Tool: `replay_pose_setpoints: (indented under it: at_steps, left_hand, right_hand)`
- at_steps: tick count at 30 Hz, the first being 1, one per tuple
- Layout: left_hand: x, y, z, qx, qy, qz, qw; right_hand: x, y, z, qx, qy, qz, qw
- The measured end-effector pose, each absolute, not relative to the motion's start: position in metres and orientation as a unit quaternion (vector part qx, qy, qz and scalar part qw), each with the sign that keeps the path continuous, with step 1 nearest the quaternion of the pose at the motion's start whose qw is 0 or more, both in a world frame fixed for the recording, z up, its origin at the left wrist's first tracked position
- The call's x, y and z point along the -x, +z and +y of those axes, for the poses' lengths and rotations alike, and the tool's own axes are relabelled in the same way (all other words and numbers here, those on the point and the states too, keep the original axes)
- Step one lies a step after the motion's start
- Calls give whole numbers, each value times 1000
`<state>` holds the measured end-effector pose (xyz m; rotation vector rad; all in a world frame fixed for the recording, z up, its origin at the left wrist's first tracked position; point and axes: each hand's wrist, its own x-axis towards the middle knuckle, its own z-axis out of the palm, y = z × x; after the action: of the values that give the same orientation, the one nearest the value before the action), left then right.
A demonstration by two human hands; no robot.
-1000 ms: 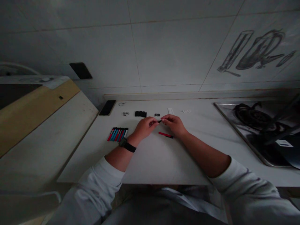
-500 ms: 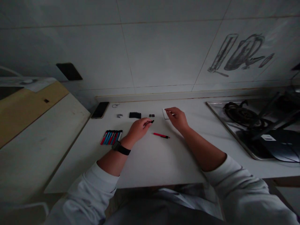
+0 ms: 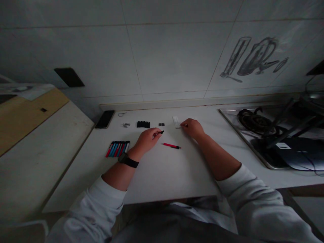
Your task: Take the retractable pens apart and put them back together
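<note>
My left hand (image 3: 146,139) is closed on a small black pen part (image 3: 161,132) whose tip sticks out past my fingers. My right hand (image 3: 192,127) rests on the white counter (image 3: 162,168) with fingers curled, its fingertips touching a small white piece (image 3: 176,122). A red pen with a black tip (image 3: 171,145) lies on the counter between my hands, touched by neither. A row of several red and blue pens (image 3: 117,149) lies left of my left hand.
Along the back of the counter lie a phone (image 3: 104,119), small metal springs (image 3: 126,125), a row of black caps (image 3: 143,124) and a small dark piece (image 3: 161,124). A gas stove (image 3: 275,135) stands at the right. A wooden board (image 3: 27,114) is at the left.
My hands, joined at the black part a second ago, have separated. My right hand went back and right to the white piece. My left hand kept the black part. The camera view shifted.
</note>
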<state>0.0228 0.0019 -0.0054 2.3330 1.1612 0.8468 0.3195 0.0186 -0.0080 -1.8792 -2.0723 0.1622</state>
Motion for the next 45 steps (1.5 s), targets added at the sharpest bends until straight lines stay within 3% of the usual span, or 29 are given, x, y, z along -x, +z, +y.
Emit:
replay_pose_setpoints:
  at_steps: [12, 19, 26, 39, 45]
  left_hand:
    - [-21, -9, 3, -844, 292, 411, 187]
    - [-22, -5, 1, -843, 292, 414, 184]
    - [-22, -8, 3, -844, 291, 410, 185]
    - [-22, -6, 2, -848, 289, 409, 173]
    - [-23, -4, 1, -844, 287, 416, 179]
  right_hand:
    - [-312, 10, 8, 626, 32, -777, 64]
    - [-297, 18, -5, 562, 46, -825, 45]
    - [-313, 17, 2, 584, 46, -807, 79]
    - [-303, 10, -4, 543, 28, -840, -7]
    - [-272, 4, -17, 499, 35, -865, 29]
